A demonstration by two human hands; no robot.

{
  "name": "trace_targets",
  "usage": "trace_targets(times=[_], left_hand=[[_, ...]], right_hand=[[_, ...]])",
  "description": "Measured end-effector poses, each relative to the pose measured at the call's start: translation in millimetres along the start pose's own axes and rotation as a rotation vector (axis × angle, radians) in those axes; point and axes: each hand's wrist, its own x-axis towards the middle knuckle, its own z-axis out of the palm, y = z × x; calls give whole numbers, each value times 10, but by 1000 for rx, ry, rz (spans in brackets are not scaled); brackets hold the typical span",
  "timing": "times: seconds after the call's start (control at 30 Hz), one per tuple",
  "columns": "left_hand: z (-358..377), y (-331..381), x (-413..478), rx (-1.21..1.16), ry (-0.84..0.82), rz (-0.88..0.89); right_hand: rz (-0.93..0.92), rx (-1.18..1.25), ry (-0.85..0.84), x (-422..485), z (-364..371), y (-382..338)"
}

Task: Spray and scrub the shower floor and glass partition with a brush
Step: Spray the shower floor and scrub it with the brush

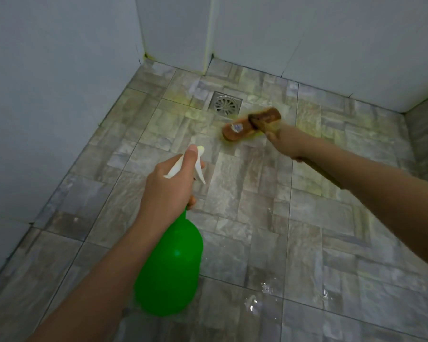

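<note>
My left hand [169, 186] grips the white trigger head of a green spray bottle [169, 270], nozzle pointing forward over the floor. My right hand [288, 141] holds the wooden handle of a brown scrub brush [251, 123], whose head lies on the wet grey stone-pattern shower floor [245, 218] just right of and below the drain. Yellowish foam or cleaner stains the tiles around the brush. The brush handle runs back under my right forearm.
A square metal floor drain [225, 103] sits near the back wall. White tiled walls [319, 40] close in the back and right; a plain wall [47, 95] stands at left. Water puddles [257, 299] glisten on the near floor.
</note>
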Motion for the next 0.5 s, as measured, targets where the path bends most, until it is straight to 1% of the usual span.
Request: trace_targets(times=[0.1,0.2,0.23,0.27,0.33,0.43,0.5], left_hand=[[30,-9,1,-4,5,19],[-31,-43,-10,-11,5,8],[-51,-58,-5,-16,7,4],[-64,-67,7,-23,12,0],[-69,-64,37,-39,26,-7],[-42,-71,72,-11,34,8],[-45,-86,66,23,31,9]], right_hand=[[-6,57,37,180,-18,-66],[42,78,-46,-210,31,110],[68,91,-63,-287,24,120],[54,86,-56,-278,14,93],[-25,69,-22,-36,-16,-99],[-47,121,44,428,-31,-358],[-38,116,41,413,1,-337]])
